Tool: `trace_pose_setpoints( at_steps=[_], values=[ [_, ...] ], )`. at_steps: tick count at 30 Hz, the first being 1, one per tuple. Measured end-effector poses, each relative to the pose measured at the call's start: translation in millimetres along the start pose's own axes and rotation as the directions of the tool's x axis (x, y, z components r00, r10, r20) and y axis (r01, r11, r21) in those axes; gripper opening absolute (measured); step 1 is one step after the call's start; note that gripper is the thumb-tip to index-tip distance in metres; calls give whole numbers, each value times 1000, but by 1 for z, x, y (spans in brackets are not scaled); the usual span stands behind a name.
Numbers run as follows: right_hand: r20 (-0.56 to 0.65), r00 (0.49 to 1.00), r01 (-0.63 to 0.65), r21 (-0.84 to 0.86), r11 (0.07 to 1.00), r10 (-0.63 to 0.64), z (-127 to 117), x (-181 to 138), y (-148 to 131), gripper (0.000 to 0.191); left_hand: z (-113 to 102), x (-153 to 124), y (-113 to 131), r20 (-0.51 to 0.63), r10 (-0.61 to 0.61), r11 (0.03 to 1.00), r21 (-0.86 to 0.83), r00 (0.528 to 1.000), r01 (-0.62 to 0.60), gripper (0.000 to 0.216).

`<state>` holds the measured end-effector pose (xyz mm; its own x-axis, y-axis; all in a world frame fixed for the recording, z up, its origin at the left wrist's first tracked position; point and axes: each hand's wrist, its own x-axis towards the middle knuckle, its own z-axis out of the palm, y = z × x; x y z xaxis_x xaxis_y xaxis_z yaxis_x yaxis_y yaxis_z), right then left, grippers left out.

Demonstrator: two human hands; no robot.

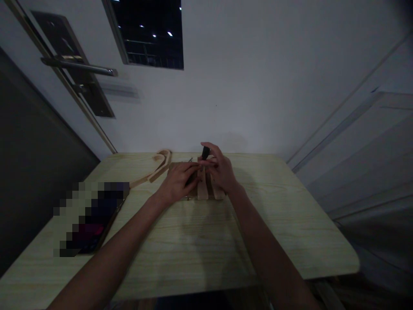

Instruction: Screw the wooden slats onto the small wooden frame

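Toward the back of the table, a small wooden assembly [202,190] has curved pale pieces standing on a flat base. My left hand [177,181] rests over its left side, fingers bent round the wood and steadying it. From the right, my right hand [223,171] grips a short black handle [205,153], which looks like a screwdriver's, upright above the wood. Its lower end is hidden by my fingers. Both sets of fingertips nearly meet at the middle of the assembly.
A curved wooden hook piece [161,165] and a thin strip lie at the back left. A partly pixelated dark device [103,211] lies on the left of the table [290,241]. Behind stands a white door [232,86] with a metal handle [80,66].
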<state>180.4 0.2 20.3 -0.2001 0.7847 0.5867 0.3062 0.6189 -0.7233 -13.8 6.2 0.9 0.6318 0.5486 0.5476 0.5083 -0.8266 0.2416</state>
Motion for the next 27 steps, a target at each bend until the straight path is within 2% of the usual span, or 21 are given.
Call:
trace_pose_setpoints(
  at_steps=[5, 16, 23, 27],
  values=[
    [20, 1000, -14, 15, 1000, 14, -3, 0, -7, 44, 2, -1, -2, -23, 5, 1000, 1, 1000, -5, 38],
    [-46, 998, -32, 25, 999, 33, -2, 0, -1, 45, 3, -1, -2, -20, -6, 1000, 6, 1000, 6, 37],
    [-60, 997, -54, 67, 996, 58, 2, 1, -4, 55, 2, -1, -1, -16, -11, 1000, -11, 1000, 11, 38],
    [-72, 996, -49, 68, 996, 54, 3, 1, -4, 51, 1, -1, -1, 4, -9, 1000, -7, 1000, 10, 38]
  ],
)
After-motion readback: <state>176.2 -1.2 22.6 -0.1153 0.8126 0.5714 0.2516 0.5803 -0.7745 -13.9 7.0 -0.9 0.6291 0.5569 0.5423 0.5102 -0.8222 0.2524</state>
